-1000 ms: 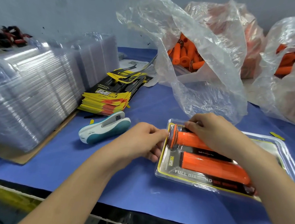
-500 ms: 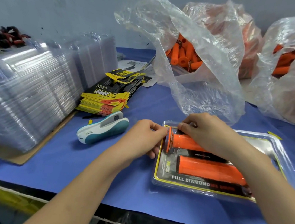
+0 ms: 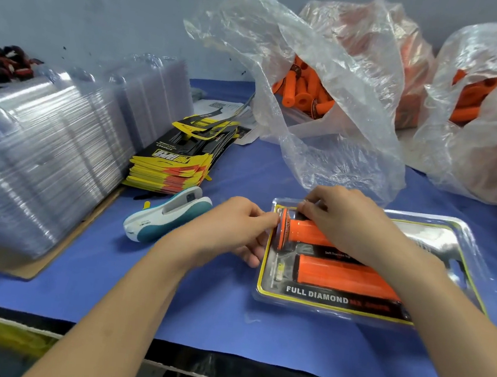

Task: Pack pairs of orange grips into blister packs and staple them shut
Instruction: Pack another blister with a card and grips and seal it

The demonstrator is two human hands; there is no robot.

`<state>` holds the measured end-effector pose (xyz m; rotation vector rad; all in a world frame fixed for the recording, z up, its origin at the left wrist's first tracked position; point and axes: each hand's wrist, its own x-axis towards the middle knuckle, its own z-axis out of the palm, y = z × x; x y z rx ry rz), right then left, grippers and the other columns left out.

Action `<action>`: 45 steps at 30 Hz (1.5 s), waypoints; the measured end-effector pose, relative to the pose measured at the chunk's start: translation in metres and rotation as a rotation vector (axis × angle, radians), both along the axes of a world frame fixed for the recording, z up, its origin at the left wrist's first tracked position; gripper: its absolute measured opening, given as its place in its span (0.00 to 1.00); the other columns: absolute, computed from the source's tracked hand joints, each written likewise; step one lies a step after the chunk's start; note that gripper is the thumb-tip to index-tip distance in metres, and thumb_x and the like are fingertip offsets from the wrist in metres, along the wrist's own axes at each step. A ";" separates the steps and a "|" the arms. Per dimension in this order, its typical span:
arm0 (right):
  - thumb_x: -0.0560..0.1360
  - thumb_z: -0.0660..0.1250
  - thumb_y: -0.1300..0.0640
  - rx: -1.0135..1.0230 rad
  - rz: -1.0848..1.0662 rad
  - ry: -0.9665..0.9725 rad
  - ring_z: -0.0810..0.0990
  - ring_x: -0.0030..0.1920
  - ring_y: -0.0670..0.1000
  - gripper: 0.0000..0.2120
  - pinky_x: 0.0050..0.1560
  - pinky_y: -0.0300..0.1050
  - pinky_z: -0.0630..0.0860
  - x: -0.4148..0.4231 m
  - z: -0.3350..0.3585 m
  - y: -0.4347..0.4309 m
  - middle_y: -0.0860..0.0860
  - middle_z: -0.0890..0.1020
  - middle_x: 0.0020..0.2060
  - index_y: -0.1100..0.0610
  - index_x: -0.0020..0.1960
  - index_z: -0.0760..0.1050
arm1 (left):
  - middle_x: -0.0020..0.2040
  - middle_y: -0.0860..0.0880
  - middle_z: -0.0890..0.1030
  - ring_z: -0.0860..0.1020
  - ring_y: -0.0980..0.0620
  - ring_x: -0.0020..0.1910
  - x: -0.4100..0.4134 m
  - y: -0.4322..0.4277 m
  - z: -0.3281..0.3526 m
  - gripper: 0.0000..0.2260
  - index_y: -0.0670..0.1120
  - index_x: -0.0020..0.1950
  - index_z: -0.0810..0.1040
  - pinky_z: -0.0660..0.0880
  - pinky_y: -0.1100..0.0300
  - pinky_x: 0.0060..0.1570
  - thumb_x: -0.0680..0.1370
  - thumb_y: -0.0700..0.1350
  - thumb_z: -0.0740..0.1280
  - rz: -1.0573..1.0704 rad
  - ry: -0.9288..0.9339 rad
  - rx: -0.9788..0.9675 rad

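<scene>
Blister pack: the clear blister pack point(image 3: 332, 310) lies flat on the blue worktop point(image 3: 202, 313), right of centre; its yellow-bordered card reads "FULL DIAMOND".
Grips: two lie side by side inside the pack, running left to right. The far grip point(image 3: 305, 232) has its flange at the left end; the near grip point(image 3: 345, 277) sits just beside it.
Left hand: the left hand point(image 3: 230, 226) has its fingers curled together, pinching the pack's left edge by the flange.
Right hand: the right hand point(image 3: 348, 221) reaches over the far grip, fingers bent and clamped on the pack's far left corner.
Stapler: the white and teal stapler point(image 3: 166, 219) lies just left of the left hand, apart from it.
Cards: a stack of yellow and black cards point(image 3: 176, 161) sits beyond the stapler.
Shells: a tall stack of clear shells point(image 3: 44, 149) stands at the left.
Bags: clear plastic bags point(image 3: 330, 83) holding loose orange grips stand at the far right.
</scene>
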<state>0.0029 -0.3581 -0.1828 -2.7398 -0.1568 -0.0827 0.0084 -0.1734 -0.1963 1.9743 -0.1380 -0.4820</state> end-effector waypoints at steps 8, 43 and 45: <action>0.80 0.59 0.44 0.026 -0.010 0.037 0.78 0.54 0.55 0.12 0.55 0.52 0.74 0.000 0.001 -0.001 0.49 0.83 0.52 0.46 0.52 0.80 | 0.26 0.54 0.76 0.76 0.55 0.25 -0.003 -0.003 -0.003 0.09 0.43 0.39 0.75 0.73 0.64 0.26 0.79 0.42 0.64 -0.028 -0.128 0.059; 0.79 0.59 0.44 0.032 0.064 0.093 0.78 0.54 0.58 0.10 0.57 0.55 0.75 -0.001 0.004 0.000 0.51 0.82 0.51 0.44 0.50 0.79 | 0.37 0.48 0.83 0.81 0.55 0.34 0.005 0.006 0.003 0.05 0.44 0.45 0.78 0.79 0.62 0.40 0.79 0.44 0.67 -0.162 0.191 -0.108; 0.79 0.59 0.44 0.033 0.063 0.093 0.78 0.53 0.59 0.10 0.56 0.55 0.75 0.000 0.002 -0.001 0.51 0.82 0.51 0.43 0.50 0.78 | 0.34 0.50 0.83 0.81 0.56 0.32 0.005 0.004 0.002 0.05 0.45 0.44 0.78 0.79 0.61 0.40 0.79 0.44 0.67 -0.146 0.179 -0.095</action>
